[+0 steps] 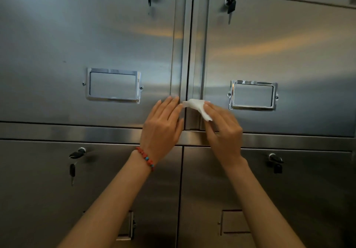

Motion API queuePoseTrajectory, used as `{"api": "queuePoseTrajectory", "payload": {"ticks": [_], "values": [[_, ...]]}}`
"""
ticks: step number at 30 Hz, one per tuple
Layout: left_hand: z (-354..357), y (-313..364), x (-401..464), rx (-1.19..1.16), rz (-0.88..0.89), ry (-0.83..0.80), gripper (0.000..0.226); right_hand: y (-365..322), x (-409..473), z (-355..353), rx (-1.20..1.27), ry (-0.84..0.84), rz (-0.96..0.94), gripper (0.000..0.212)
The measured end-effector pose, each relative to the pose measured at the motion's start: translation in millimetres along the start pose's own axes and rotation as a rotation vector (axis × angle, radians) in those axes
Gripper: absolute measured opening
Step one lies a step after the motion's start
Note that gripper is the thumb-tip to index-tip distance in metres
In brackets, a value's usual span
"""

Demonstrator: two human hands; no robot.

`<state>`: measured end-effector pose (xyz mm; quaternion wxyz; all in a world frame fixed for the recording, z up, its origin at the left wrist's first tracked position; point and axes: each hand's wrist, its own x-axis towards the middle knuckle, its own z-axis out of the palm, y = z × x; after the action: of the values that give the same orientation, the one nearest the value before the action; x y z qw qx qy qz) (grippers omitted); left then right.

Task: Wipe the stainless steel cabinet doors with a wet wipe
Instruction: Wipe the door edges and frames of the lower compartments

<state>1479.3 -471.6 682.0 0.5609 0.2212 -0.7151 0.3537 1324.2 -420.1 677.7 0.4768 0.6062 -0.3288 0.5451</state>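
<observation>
My right hand (221, 130) pinches the wet wipe (197, 109) against the gap between the 2 upper cabinet doors (289, 54), my left hand (162, 126) flat beside it

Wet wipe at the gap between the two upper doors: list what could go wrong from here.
1. The right hand pinches the wet wipe by one end only; pushed into the seam, it could snag or slip from the fingers.
2. The left hand lies flat on the upper left door, so it may leave fresh prints on the steel.
3. Keys hang from the locks; wider strokes could knock them.
</observation>
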Motion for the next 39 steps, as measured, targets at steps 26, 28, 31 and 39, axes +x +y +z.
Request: {"api": "queuePoseTrajectory", "payload": {"ticks": [26,28,31,39], "values": [[11,-30,74,0.146,0.023,0.086,0.040,37,83,38,-0.216,0.206,-0.152,0.033],[12,-33,78,0.152,0.025,0.094,0.040,37,86,40,-0.241,0.216,-0.190,0.032],[14,-38,83,0.166,0.017,0.093,0.043,37,88,44,-0.275,0.182,-0.236,0.031],[18,-47,83,0.175,0.005,0.065,0.044,45,85,56,-0.373,0.017,-0.318,0.030]]}}
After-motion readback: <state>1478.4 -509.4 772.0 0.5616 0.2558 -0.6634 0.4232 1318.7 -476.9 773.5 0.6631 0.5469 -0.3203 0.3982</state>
